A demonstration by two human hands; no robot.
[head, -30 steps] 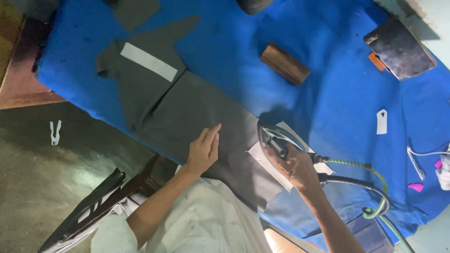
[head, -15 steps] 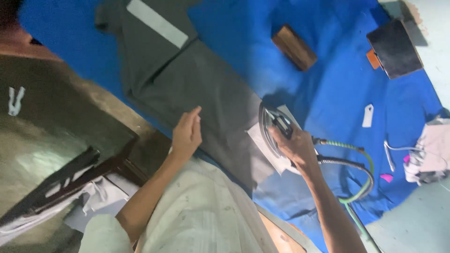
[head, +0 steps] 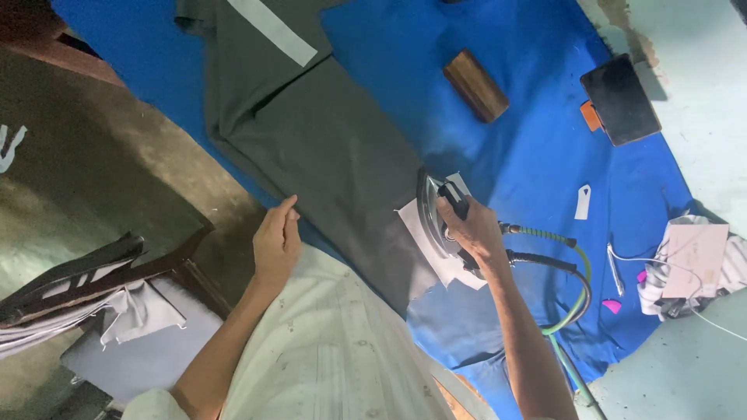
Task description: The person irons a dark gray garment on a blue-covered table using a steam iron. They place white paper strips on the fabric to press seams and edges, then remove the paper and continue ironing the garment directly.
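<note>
A dark grey garment (head: 327,148) with a light grey strip lies flat on the blue cloth-covered table (head: 537,163). My right hand (head: 471,229) grips the black handle of a steam iron (head: 436,214), which rests on a white fabric piece (head: 436,249) at the garment's right edge. A green hose and a black cable (head: 572,272) run from the iron off the table. My left hand (head: 276,241) hovers at the table's near edge beside the garment, fingers loosely together, holding nothing.
A brown wooden block (head: 476,85) and a black flat pad (head: 620,99) lie on the far side. A small white tag (head: 583,201) and a heap of cloth and paper (head: 692,264) sit at the right. Folded fabric hangs over a dark stand (head: 85,284) at the left.
My left hand has come off the garment and drawn back to the table's edge. The iron stays on the white piece. The view has shifted left and closer.
</note>
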